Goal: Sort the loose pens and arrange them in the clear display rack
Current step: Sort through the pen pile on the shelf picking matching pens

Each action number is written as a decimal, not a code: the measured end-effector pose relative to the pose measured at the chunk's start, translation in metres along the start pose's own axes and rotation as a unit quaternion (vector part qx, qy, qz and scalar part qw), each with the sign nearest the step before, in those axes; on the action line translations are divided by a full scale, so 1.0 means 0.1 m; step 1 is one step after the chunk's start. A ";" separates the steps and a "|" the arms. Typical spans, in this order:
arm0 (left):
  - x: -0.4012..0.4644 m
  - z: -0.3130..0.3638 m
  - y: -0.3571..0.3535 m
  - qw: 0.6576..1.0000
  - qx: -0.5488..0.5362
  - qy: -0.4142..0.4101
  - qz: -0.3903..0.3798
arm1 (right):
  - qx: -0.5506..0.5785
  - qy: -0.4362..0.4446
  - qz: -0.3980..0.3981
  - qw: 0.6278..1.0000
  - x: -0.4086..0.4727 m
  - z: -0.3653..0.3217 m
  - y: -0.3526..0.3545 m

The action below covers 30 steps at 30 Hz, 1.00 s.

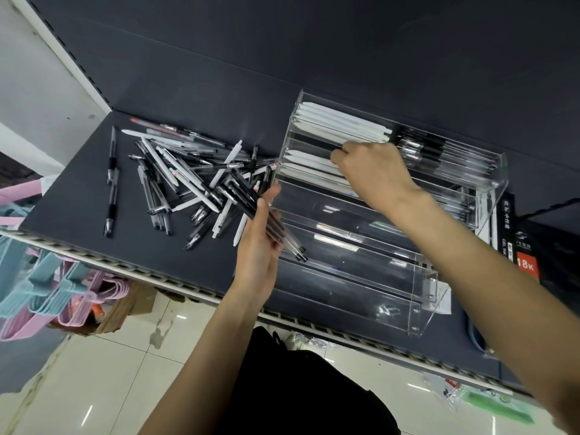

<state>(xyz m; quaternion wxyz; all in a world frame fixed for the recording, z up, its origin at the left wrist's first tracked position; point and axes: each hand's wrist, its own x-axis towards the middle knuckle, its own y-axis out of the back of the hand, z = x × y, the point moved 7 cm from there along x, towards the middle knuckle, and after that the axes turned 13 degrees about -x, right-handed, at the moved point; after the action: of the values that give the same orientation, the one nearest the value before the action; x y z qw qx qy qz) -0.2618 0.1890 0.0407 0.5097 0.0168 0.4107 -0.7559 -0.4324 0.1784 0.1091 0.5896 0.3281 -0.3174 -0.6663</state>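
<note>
Reaching into the clear rack (361,246), my right hand (373,174) has fingers curled over white pens (314,161) in an upper tier. My left hand (257,255) grips a bundle of black pens (266,221) beside the loose pile (175,180); a loosened grip could let them slip and scatter.

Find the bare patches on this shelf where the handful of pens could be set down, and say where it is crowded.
Free: the dark shelf strip between the lone black pen and the shelf's left edge, and the front strip between the loose pen pile and the perforated rim. Crowded: the pile itself, and the right side, filled by the clear display rack.
</note>
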 end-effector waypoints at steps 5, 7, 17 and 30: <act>-0.04 0.02 -0.01 1.000 -0.005 -0.004 -0.017 | 0.054 -0.051 -0.002 0.997 0.04 0.03 -0.08; -0.04 0.02 0.01 1.000 0.002 -0.009 -0.017 | 0.055 -0.067 0.001 0.996 0.02 0.04 -0.04; -0.04 0.07 -0.01 0.999 0.032 -0.028 -0.033 | 0.166 -0.120 0.076 0.976 -0.19 0.04 0.15; -0.24 -0.26 -0.59 0.962 0.201 -0.023 -0.183 | 0.583 -0.238 0.057 0.774 -1.45 -0.11 -0.02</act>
<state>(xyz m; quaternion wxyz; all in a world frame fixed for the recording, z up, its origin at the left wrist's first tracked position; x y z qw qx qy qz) -0.3067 0.2325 0.0703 0.3578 0.0258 0.2343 -0.9036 -0.4117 0.3227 0.1102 0.2277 0.4216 -0.7934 -0.3754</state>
